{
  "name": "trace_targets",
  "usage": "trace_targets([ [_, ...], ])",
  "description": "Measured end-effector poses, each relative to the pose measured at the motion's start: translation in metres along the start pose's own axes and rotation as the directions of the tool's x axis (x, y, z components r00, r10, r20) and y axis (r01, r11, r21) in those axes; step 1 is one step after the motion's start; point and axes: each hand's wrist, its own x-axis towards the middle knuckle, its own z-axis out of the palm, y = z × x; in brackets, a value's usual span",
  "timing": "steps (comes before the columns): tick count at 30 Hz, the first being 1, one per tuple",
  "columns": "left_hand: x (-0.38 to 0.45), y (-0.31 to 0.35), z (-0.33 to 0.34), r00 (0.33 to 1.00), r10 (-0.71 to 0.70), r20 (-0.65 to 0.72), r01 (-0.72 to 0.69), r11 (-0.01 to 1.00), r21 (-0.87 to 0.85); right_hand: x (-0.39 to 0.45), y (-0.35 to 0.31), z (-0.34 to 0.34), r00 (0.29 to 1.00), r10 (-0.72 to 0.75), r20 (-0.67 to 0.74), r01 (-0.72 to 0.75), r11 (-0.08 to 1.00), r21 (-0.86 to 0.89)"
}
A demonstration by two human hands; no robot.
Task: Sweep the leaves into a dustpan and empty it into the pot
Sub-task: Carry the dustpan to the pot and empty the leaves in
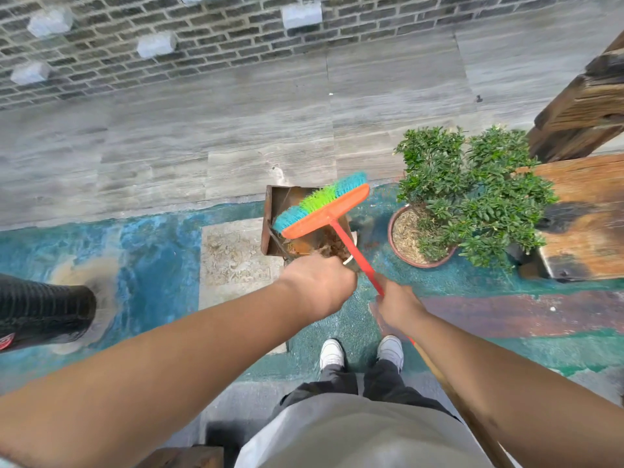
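Viewed from head height, looking down past grey shirt and dark trousers to white shoes (361, 353) on green-painted ground (337, 325)

Left hand (319, 287): fingers curled down around something at the near end of the dustpan (287, 211); what exactly is gripped is hidden under the knuckles, presumably the handle. Dustpan rusty brown, metal-looking, box-shaped, held out in front of the body, open end pointing away. Brown dry leaves (320, 246) piled in its near part, just ahead of the left hand

Right hand (396, 307): closed round the red handle of the broom (324, 211), thumb side toward the head. Handle running up and left from the fist to an orange broom head; bristles blue at both ends, green in the middle, pointing away. Broom head lying across the dustpan, over its middle; contact with the leaves cannot be confirmed. Some motion blur on the bristles

Pot (398, 255): round, reddish-brown rim, standing on the green ground to the right of the dustpan, near but apart from it. Filled with pale dry mulch; green leafy shrub (469, 194) spreading above and to its right

Also noted: grey stone paving (202, 136) beyond the painted strip, dark brick wall (169, 45) at top, wooden bench or planter (587, 211) at right edge touching the shrub, black ribbed cylinder (44, 312) at left edge
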Motion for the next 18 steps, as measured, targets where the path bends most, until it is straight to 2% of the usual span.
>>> trace_targets([
  [3,-0.001,0.000,0.002,1.000,0.021,-0.005,-0.021,1.000,0.014,0.013,-0.010,0.011,0.999,-0.012,0.034,0.014,0.998,-0.063],
  [9,0.001,-0.009,0.003,1.000,0.014,-0.025,-0.014,1.000,-0.009,0.024,0.005,0.013,0.994,0.104,0.019,-0.094,0.949,-0.301],
  [15,-0.002,-0.018,0.005,0.999,-0.007,-0.047,0.006,1.000,-0.024,0.018,0.030,-0.007,0.990,0.139,-0.015,-0.136,0.931,-0.339],
  [18,-0.006,-0.023,0.007,0.999,-0.017,-0.032,0.016,1.000,-0.015,0.014,0.038,-0.009,0.988,0.149,-0.044,-0.155,0.949,-0.273],
])
